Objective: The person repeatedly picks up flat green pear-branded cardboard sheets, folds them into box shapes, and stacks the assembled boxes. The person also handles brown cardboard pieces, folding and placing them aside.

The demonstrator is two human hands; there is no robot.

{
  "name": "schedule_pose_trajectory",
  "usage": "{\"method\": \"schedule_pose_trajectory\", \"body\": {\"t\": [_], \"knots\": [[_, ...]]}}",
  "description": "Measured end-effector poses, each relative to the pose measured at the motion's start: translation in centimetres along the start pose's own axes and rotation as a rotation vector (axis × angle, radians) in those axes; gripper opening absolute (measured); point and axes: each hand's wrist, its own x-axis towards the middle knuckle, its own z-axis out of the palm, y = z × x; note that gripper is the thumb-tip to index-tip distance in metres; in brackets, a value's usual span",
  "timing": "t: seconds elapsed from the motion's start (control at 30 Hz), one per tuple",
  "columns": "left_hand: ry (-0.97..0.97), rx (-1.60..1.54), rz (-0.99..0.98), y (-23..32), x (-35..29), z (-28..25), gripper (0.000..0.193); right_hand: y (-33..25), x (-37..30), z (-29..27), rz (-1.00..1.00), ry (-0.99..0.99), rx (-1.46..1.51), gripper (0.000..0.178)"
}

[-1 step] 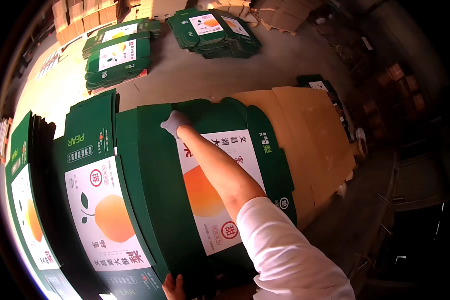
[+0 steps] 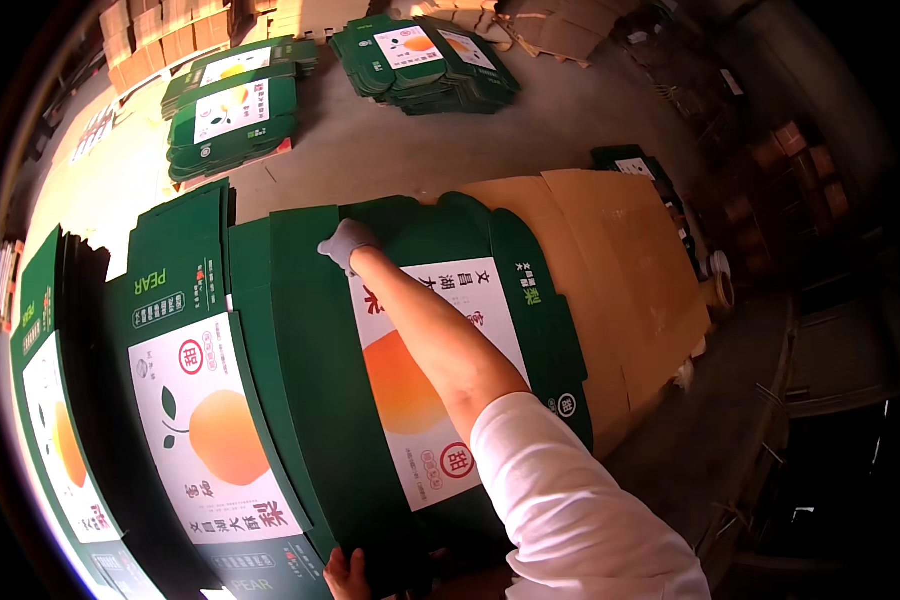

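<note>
A flat green carton (image 2: 315,350) with a white panel and a large orange-yellow pear picture lies in front of me, on top of brown cardboard. My right hand (image 2: 350,245), in a grey glove, is closed at the far part of this carton, by a slit near its far edge; its fingertips are partly hidden. That forearm crosses the pear picture. At the near edge, my bare left hand (image 2: 346,575) holds the carton with its fingers over the border. The rest of the left hand is mostly out of sight in shadow.
Left of the carton lies another green pear carton (image 2: 210,430), then a stack of them (image 2: 55,400). Two further stacks of green cartons (image 2: 232,110) (image 2: 420,65) stand on the floor beyond. Brown cardboard sheets (image 2: 620,290) extend to the right; brown boxes (image 2: 165,40) are piled far left.
</note>
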Motion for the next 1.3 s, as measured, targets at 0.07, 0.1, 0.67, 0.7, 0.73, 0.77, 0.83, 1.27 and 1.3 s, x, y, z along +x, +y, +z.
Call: {"method": "schedule_pose_trajectory", "body": {"t": [0.07,0.1,0.67,0.7,0.73,0.77,0.83,1.27,1.3], "knots": [[-0.022,0.039,-0.015,-0.6,0.4,-0.6,0.041,1.0,-0.6,-0.9,-0.063,-0.004,-0.104,0.039],[-0.007,0.052,-0.008,-0.6,0.2,-1.3,0.041,-0.4,-1.8,-1.4,-0.122,0.000,-0.048,0.043],[0.354,-0.150,0.172,-8.2,4.0,-3.3,0.028,-1.2,-5.2,0.0,-0.386,0.225,0.119,0.074],[0.377,0.033,0.154,-6.9,3.8,-3.7,0.031,0.3,-4.6,-0.3,-0.475,0.269,0.181,0.070],[0.374,-0.032,0.122,-4.7,3.5,-3.5,0.036,1.1,-4.1,-0.2,-0.574,0.304,0.230,0.065],[0.360,0.127,0.149,-5.1,3.5,-4.1,0.040,1.8,-3.6,0.3,-0.560,0.225,0.371,0.061],[0.416,0.132,0.243,-6.2,3.7,-3.7,0.037,2.2,-2.8,0.5,-0.613,0.216,0.412,0.064],[0.481,0.232,0.477,-9.1,4.0,-2.8,0.042,-3.8,-3.7,4.6,-0.452,0.177,0.110,0.060],[0.478,0.232,0.479,-9.4,4.2,-2.7,0.047,-3.6,-3.2,4.4,-0.441,0.195,0.092,0.057]]}}
